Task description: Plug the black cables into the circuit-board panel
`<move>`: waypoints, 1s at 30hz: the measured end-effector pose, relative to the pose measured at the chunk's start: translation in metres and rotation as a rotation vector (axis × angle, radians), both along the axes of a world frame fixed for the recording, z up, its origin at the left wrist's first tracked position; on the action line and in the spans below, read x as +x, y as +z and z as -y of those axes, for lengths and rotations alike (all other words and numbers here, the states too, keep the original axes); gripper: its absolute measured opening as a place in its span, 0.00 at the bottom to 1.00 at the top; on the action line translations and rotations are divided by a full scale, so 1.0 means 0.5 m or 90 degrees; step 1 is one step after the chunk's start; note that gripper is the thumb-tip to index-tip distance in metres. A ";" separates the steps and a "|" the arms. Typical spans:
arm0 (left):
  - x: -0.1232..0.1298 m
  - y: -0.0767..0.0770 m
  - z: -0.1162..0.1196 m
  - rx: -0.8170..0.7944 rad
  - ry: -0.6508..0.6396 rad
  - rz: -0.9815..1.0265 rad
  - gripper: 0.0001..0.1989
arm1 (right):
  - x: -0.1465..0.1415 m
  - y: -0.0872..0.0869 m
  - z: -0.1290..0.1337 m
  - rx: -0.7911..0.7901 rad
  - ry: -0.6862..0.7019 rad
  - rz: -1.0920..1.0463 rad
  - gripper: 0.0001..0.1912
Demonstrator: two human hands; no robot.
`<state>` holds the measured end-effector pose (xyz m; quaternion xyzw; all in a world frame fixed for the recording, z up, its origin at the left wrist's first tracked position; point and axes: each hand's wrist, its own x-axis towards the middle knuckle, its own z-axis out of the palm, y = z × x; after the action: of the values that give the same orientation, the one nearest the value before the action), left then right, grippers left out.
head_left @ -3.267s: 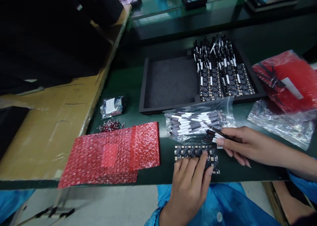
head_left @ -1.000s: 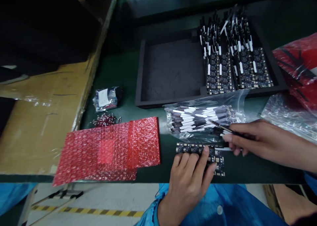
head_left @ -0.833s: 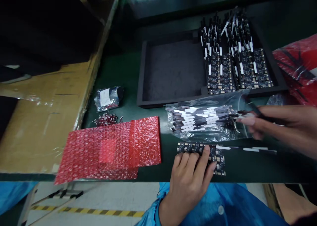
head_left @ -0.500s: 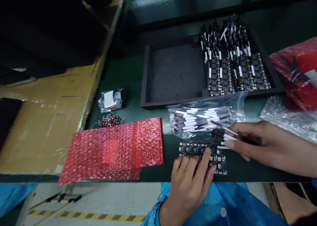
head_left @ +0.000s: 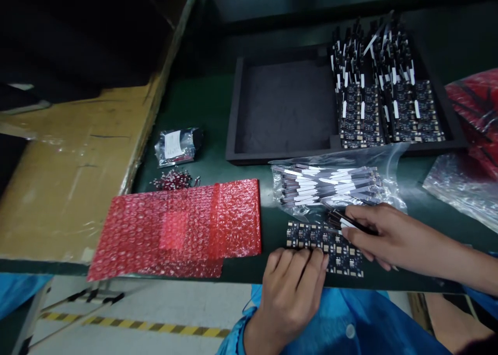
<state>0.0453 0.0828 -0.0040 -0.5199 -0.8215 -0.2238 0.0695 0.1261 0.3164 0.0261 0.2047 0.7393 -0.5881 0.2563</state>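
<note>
Black strips (head_left: pixel 335 219), clamped in the right hand (head_left: pixel 392 236) fingers beside the circuit board (head_left: pixel 342 251), seem to need precision; left hand (head_left: pixel 291 293) touches it, grip unclear

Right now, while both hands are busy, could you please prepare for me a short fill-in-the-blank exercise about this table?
The bubble wrap is ____ in colour.
The clear bag lies ____ the black tray and the loose circuit board, on which the left hand rests.
The right hand holds thin dark strips with bright ____ parts.
As the wearer looks, the stacked boards fill the tray's ____ side.

Missing words: red; between; white; right.
</note>
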 end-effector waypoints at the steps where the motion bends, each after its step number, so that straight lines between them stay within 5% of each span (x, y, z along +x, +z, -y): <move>1: 0.000 0.002 -0.001 -0.007 -0.008 -0.006 0.12 | 0.000 0.000 0.001 0.007 0.005 -0.003 0.16; 17: -0.002 0.008 -0.016 -0.055 -0.006 -0.013 0.27 | -0.003 0.001 0.001 0.035 0.041 0.019 0.16; 30: -0.003 0.004 -0.020 -0.078 0.004 -0.017 0.24 | -0.003 -0.001 -0.003 0.032 0.037 -0.003 0.18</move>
<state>0.0439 0.0927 -0.0020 -0.5237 -0.8342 -0.1658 0.0492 0.1247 0.3177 0.0258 0.1881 0.7599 -0.5623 0.2665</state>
